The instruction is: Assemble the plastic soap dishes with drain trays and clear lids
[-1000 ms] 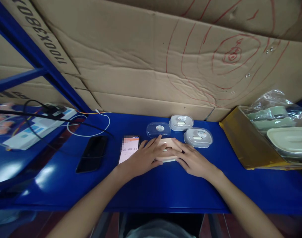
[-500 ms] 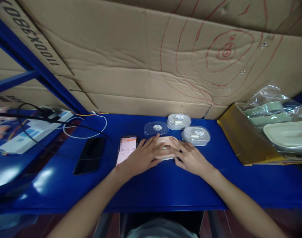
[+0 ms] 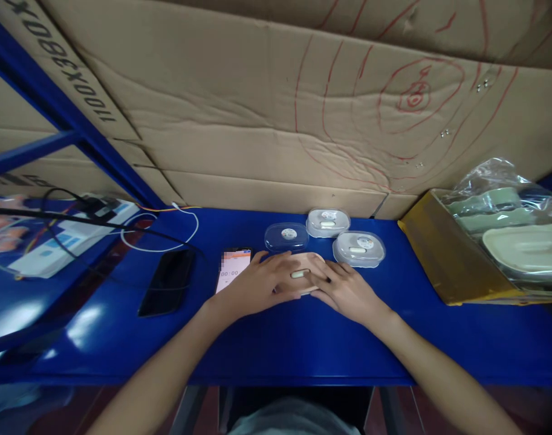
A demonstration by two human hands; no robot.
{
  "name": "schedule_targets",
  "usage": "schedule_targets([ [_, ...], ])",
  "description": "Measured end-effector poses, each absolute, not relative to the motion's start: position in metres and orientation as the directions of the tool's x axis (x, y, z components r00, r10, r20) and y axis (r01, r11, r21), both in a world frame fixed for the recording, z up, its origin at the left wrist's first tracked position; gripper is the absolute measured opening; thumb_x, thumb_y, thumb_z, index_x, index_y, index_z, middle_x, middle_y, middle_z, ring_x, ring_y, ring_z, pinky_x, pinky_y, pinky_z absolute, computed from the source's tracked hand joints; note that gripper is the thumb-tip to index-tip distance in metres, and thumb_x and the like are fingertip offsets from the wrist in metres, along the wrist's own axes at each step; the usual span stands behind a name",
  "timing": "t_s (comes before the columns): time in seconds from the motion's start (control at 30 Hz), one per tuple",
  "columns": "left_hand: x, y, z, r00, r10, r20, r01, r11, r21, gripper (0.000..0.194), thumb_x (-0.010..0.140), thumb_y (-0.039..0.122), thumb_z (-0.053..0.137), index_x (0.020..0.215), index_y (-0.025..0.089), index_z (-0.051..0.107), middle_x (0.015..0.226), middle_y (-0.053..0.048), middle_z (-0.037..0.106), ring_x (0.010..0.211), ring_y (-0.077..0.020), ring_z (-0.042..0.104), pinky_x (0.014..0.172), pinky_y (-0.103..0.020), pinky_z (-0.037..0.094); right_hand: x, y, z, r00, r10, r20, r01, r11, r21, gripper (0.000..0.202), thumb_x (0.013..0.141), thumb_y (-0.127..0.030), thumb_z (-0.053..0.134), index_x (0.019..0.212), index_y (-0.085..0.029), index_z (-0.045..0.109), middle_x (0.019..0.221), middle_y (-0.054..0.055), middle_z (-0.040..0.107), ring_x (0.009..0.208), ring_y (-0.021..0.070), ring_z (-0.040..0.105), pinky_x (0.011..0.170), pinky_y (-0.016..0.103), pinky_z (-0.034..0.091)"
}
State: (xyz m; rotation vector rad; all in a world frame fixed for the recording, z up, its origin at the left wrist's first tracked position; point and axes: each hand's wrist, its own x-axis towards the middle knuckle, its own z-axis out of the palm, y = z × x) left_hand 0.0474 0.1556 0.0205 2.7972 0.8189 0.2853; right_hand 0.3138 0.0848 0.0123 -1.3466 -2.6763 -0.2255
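L hand (image 3: 269,278) + R hand (image 3: 348,287) hold peach oval box (image 3: 308,266), prob. plastic, from opp. sides; 2 clear-topped oval boxes (image 3: 360,257) beyond, on blue desk (image 3: 303,350).

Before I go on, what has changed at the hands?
The left hand has drawn its fingers in slightly from the far rim of the peach box; more of the white piece on top shows, and the last digits on the phone are covered. Neither hand has let go; the right hand stays on the box. The two clear-covered boxes and clear cover stayed put.
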Motion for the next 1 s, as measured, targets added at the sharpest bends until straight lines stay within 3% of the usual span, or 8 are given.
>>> schedule_targets([
  [0.1,0.047,0.162,0.03,0.815,0.562,0.141,0.515,-0.814,0.268,0.052,0.111,0.052,0.05,0.157,0.029,0.053,0.142,-0.01,0.07,0.131,-0.0298,0.065,0.116,-0.05,0.04,0.312,0.08,0.019,-0.624,0.761,0.177,0.78,0.62,0.086,0.058,0.103,-0.05,0.066,0.154,-0.024,0.057,0.168,0.017,0.043,0.114,0.0361,0.072,0.096,0.054,0.061],
  [0.2,0.051,0.181,0.037,0.755,0.63,0.18,0.586,-0.772,0.244,0.047,0.112,0.045,0.047,0.154,0.025,0.054,0.145,-0.012,0.068,0.135,-0.0293,0.062,0.115,-0.048,0.041,0.312,0.079,0.022,-0.617,0.762,0.197,0.781,0.623,0.037,0.07,0.102,-0.06,0.061,0.162,-0.025,0.047,0.166,0.019,0.047,0.114,0.0361,0.072,0.097,0.055,0.061],
  [0.27,0.055,0.203,0.039,0.714,0.685,0.144,0.649,-0.725,0.231,0.051,0.11,0.042,0.05,0.158,0.025,0.049,0.157,-0.013,0.057,0.146,-0.0303,0.052,0.119,-0.049,0.038,0.315,0.081,0.021,-0.598,0.772,0.218,0.79,0.613,-0.003,0.066,0.105,-0.058,0.057,0.161,-0.024,0.047,0.162,0.019,0.05,0.119,0.037,0.07,0.098,0.056,0.061],
  [0.37,0.062,0.241,0.04,0.696,0.717,0.028,0.697,-0.685,0.214,0.08,0.096,0.049,0.071,0.165,0.025,0.038,0.17,-0.019,0.039,0.155,-0.0396,0.04,0.121,-0.06,0.033,0.321,0.087,0.016,-0.553,0.791,0.262,0.809,0.585,-0.058,0.055,0.11,-0.049,0.05,0.157,-0.021,0.052,0.161,0.02,0.051,0.124,0.037,0.069,0.101,0.057,0.06],
  [0.5,0.071,0.268,0.044,0.699,0.714,-0.037,0.701,-0.675,0.232,0.088,0.086,0.053,0.08,0.161,0.023,0.044,0.16,-0.019,0.054,0.144,-0.0404,0.054,0.116,-0.057,0.042,0.327,0.093,0.01,-0.493,0.807,0.326,0.814,0.56,-0.156,0.048,0.111,-0.042,0.05,0.154,-0.021,0.054,0.165,0.021,0.044,0.126,0.0351,0.068,0.106,0.057,0.058],
  [0.63,0.067,0.239,0.06,0.716,0.698,0.012,0.668,-0.69,0.279,0.078,0.093,0.054,0.073,0.159,0.022,0.047,0.157,-0.013,0.058,0.144,-0.0341,0.055,0.119,-0.047,0.042,0.331,0.094,0.014,-0.447,0.802,0.397,0.808,0.552,-0.205,0.056,0.109,-0.044,0.055,0.159,-0.019,0.047,0.171,0.024,0.033,0.146,0.0409,0.052,0.112,0.063,0.052],
  [0.73,0.055,0.193,0.068,0.745,0.664,0.067,0.602,-0.711,0.363,0.071,0.097,0.056,0.068,0.158,0.026,0.047,0.157,-0.01,0.057,0.143,-0.0328,0.056,0.119,-0.048,0.043,0.331,0.09,0.021,-0.502,0.76,0.414,0.755,0.618,-0.219,0.065,0.104,-0.049,0.062,0.16,-0.021,0.045,0.172,0.023,0.03,0.154,0.0432,0.04,0.115,0.069,0.046],
  [1.0,0.035,0.139,0.039,0.767,0.637,0.072,0.562,-0.722,0.404,0.068,0.092,0.043,0.077,0.154,0.033,0.052,0.163,-0.011,0.051,0.147,-0.0355,0.053,0.12,-0.053,0.044,0.317,0.084,0.021,-0.648,0.65,0.397,0.614,0.754,-0.233,0.059,0.106,-0.039,0.062,0.161,-0.025,0.045,0.168,0.018,0.043,0.153,0.0328,0.045,0.119,0.058,0.047],
])
